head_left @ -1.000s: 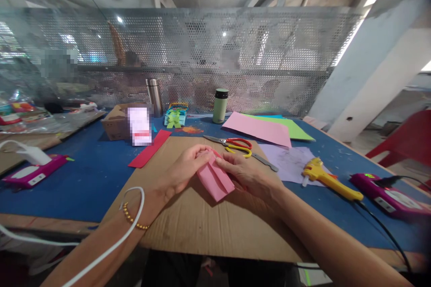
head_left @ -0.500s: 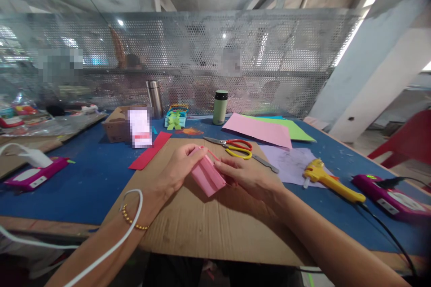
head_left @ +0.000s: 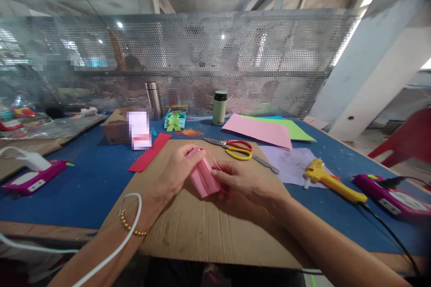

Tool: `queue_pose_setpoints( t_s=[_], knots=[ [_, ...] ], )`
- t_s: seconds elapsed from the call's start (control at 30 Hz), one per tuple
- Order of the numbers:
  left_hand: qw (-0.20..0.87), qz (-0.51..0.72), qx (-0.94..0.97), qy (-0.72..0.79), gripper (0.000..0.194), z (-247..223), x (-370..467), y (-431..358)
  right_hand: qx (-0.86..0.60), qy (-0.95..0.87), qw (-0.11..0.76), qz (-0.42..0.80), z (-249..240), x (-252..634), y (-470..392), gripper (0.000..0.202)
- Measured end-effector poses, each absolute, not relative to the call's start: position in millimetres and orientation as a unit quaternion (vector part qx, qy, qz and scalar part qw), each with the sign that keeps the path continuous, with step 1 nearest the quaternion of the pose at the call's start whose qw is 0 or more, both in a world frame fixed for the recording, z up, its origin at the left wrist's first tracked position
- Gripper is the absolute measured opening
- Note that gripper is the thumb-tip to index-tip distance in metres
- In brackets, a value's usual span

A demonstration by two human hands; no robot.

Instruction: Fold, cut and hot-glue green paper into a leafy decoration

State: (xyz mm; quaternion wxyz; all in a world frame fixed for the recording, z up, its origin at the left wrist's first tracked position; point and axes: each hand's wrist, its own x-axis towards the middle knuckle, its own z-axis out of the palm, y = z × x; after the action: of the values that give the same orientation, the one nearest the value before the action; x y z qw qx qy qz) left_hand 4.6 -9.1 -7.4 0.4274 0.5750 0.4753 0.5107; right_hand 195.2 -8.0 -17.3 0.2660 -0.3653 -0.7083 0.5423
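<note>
A small pink folded-paper box (head_left: pixel 204 178) is tilted above the cardboard sheet (head_left: pixel 188 228). My left hand (head_left: pixel 183 166) grips its upper left side, thumb on top and the other fingers mostly hidden behind. A thin red paper strip (head_left: pixel 211 158) runs from the box's top edge toward my right hand (head_left: pixel 244 181). The right thumb and fingers close on this strip's lower end, beside the box's right side. Those fingertips partly cover where strip and box meet, so I cannot tell whether they touch there.
Scissors (head_left: pixel 239 149) and a grey metal blade (head_left: pixel 266 164) lie beyond my hands. To the right are a yellow glue gun (head_left: pixel 332 181), coloured paper (head_left: pixel 257 131) and a purple power strip (head_left: pixel 390 197). A red paper strip (head_left: pixel 150 152), phone (head_left: pixel 139 129) and cardboard box (head_left: pixel 116 126) stand left.
My right hand has shifted slightly, drawing the red strip straighter along the box's right side. The pink box has turned a little in my left hand, which keeps its hold.
</note>
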Motion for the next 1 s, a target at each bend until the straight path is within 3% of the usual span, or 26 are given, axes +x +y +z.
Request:
queue_pose_setpoints(
  t_s=[0.13, 0.37, 0.57, 0.8, 0.9, 1.0],
  knots=[
    [0.391, 0.542, 0.575, 0.473, 0.028, -7, 5, -8, -0.357, -0.709, 0.246, 0.556, -10, 195, -9, 0.034],
    [0.366, 0.516, 0.615, 0.471, 0.027, -3, 2, -8, -0.408, -0.739, 0.288, 0.451, -9, 203, 1, 0.032],
    [0.488, 0.455, 0.587, 0.458, 0.037, -1, 0, -11, -0.439, -0.758, 0.363, 0.319, -18, 212, 16, 0.024],
    [0.573, 0.534, 0.483, 0.391, 0.031, -3, 0, -6, -0.433, -0.698, 0.500, 0.274, -3, 230, 24, 0.034],
    [0.587, 0.552, 0.454, 0.381, 0.031, -6, -3, -4, -0.437, -0.682, 0.557, 0.180, 4, 237, 24, 0.030],
    [0.583, 0.566, 0.451, 0.369, 0.031, -9, -5, -2, -0.385, -0.741, 0.545, 0.064, 3, 236, 20, 0.019]
  ],
)
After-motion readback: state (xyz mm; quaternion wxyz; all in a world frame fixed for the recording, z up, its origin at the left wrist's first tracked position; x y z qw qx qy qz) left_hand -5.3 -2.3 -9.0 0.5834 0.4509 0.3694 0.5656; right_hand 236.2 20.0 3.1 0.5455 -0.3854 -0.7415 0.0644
